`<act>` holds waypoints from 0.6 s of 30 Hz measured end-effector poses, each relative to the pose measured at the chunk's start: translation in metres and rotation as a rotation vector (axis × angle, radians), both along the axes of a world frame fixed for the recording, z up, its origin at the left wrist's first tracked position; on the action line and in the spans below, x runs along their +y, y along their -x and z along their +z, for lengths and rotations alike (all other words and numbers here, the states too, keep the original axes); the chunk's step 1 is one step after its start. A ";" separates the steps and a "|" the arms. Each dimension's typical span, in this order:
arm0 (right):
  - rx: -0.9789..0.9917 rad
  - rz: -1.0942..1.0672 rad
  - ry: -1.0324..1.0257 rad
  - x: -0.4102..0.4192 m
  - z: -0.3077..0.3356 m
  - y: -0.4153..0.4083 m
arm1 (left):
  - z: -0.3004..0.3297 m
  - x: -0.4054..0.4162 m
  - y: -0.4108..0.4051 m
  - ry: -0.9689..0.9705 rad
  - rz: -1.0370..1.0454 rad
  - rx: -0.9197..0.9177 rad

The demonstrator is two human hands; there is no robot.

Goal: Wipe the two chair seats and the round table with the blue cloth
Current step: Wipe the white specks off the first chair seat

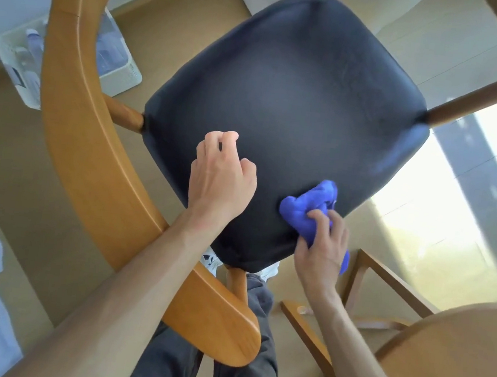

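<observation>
The first seat (pixel 283 123) is being wiped. The right hand (pixel 322 250) grips the bunched cloth (pixel 307 211) against the seat's near right edge; the left hand (pixel 221 182) hovers over its near left part, fingers loosely curled, holding nothing. Next, probably, strokes toward the far edge.

Directly below you sits the chair seat (pixel 280 123), inside the curved armrest (pixel 87 168) that runs along its left. Your left hand (pixel 220 178) is above the seat's near left part; your right hand (pixel 324 247) holds the cloth (pixel 307 208) on the seat's near right edge. A basket (pixel 15 65) stands on the floor at far left, behind the armrest. The counter (pixel 454 364) lies at near right.
</observation>
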State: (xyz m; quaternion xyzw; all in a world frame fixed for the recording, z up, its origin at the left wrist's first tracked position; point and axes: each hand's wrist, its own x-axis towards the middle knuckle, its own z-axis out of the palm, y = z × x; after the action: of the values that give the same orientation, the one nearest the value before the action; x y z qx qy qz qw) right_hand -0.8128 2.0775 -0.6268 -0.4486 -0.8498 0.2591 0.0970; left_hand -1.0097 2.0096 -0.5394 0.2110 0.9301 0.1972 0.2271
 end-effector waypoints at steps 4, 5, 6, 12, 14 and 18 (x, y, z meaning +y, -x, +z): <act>-0.059 0.345 0.072 -0.045 0.005 -0.014 | 0.001 -0.001 0.001 -0.020 0.023 -0.006; -0.071 0.443 0.100 -0.052 0.006 -0.016 | 0.001 -0.001 0.002 -0.026 0.029 -0.006; -0.071 0.529 0.124 -0.056 0.006 -0.017 | 0.001 -0.001 0.002 -0.032 0.035 -0.003; -0.127 0.826 0.160 -0.043 0.013 0.000 | 0.002 0.000 0.000 -0.072 0.047 0.010; -0.116 0.939 0.140 -0.041 0.015 0.022 | 0.001 0.000 0.000 -0.091 0.060 0.011; -0.218 1.036 0.097 -0.058 0.033 0.084 | 0.000 0.001 0.000 -0.098 0.094 -0.008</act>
State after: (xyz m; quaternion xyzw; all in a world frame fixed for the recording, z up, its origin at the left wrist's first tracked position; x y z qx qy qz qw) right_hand -0.8968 2.0194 -0.5941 0.0015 -0.9523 0.2640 -0.1533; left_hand -1.0096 2.0103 -0.5393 0.1770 0.9273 0.2537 0.2106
